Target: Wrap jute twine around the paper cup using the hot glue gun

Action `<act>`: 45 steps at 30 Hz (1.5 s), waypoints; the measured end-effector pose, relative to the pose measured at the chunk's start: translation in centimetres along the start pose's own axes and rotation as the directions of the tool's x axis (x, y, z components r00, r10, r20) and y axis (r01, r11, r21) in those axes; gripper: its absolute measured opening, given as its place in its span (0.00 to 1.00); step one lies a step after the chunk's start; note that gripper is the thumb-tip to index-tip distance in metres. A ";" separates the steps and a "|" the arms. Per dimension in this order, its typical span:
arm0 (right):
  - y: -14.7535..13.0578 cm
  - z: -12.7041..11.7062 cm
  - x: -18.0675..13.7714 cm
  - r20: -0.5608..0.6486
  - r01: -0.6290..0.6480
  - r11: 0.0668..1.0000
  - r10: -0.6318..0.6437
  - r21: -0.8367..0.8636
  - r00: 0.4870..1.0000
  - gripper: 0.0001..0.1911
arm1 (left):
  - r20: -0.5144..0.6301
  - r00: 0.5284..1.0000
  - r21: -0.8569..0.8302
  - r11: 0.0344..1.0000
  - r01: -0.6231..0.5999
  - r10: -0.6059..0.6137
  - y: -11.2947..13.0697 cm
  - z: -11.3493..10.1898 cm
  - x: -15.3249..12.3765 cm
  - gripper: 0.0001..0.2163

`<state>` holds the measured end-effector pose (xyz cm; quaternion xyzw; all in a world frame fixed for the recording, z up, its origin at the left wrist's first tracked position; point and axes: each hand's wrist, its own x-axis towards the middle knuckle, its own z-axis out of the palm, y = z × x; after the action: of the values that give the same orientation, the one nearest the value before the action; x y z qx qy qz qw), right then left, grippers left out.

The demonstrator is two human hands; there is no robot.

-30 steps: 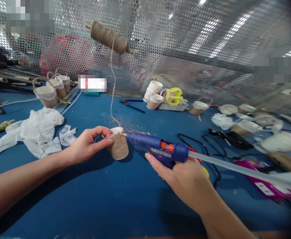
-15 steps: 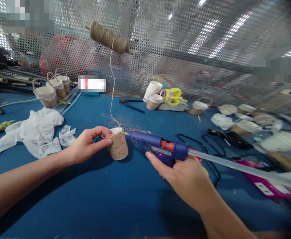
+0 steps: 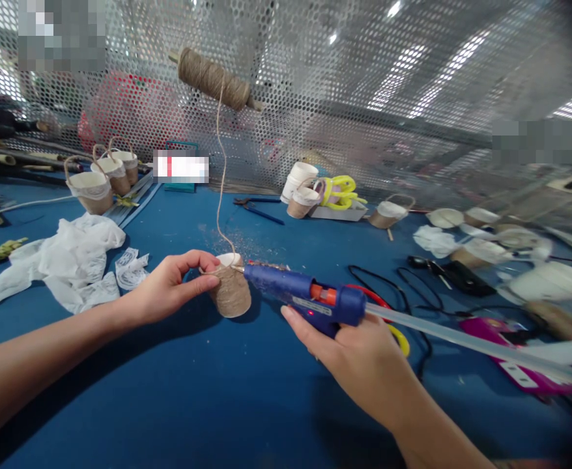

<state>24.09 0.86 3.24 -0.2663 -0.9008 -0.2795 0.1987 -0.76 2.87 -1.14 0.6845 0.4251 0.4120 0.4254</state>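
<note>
My left hand pinches the rim of a paper cup wrapped in brown twine; the cup is tilted, its white inside showing at the top. A strand of twine runs from the cup's rim up to a spool hung on the mesh. In my right hand is a blue glue gun, fingers wrapped round its handle. Its nozzle meets or nearly touches the twine near the cup's rim. A long clear glue stick sticks out of its back, and a small red light glows on its side.
White lace cloth lies at left, with finished handled cups behind it. Pliers, stacked white cups and yellow-handled scissors stand at the back. Black cords and a magenta power strip lie at right.
The glue gun's nozzle has shifted slightly left and down along the cup's rim. My left hand still holds the cup in about the same place.
</note>
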 end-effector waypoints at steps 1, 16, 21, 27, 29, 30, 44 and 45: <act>0.0 0.0 0.0 -0.007 0.022 0.999 -0.022 -0.028 1.000 0.25 | 0.000 1.000 -0.002 1.000 0.000 0.000 0.0 0.0 0.0 0.07; 0.4 0.0 1.7 0.236 -0.549 0.716 0.498 0.430 0.834 0.11 | -0.002 1.000 -0.025 1.000 0.010 -0.010 -0.3 -0.4 0.1 0.08; 0.0 0.2 1.5 0.304 -0.635 0.605 0.565 0.480 0.767 0.07 | 0.001 1.000 -0.022 1.000 0.014 -0.014 -0.3 -0.4 0.1 0.07; -0.3 0.0 1.5 0.325 -0.673 0.558 0.599 0.486 0.732 0.07 | -0.003 1.000 -0.015 1.000 0.010 -0.010 -0.2 -0.4 0.1 0.07; -0.2 -0.1 1.7 0.329 -0.677 0.547 0.603 0.492 0.726 0.09 | -0.009 1.000 -0.013 1.000 0.007 -0.007 -0.2 -0.5 0.2 0.07; -0.2 -0.1 1.7 0.333 -0.674 0.544 0.598 0.500 0.729 0.09 | -0.011 1.000 -0.010 1.000 0.007 -0.008 -0.2 -0.5 0.2 0.06; -0.3 0.0 1.6 0.364 -0.674 0.483 0.588 0.559 0.722 0.05 | -0.005 1.000 -0.033 0.999 0.011 -0.011 -0.4 -0.5 0.2 0.06; -0.3 0.0 1.6 0.363 -0.676 0.483 0.591 0.556 0.721 0.05 | -0.003 1.000 -0.033 0.999 0.013 -0.013 -0.4 -0.5 0.2 0.06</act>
<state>22.65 1.22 3.97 -0.5083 -0.7856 0.1646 0.3121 -1.29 3.28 -1.28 0.6740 0.4234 0.4175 0.4384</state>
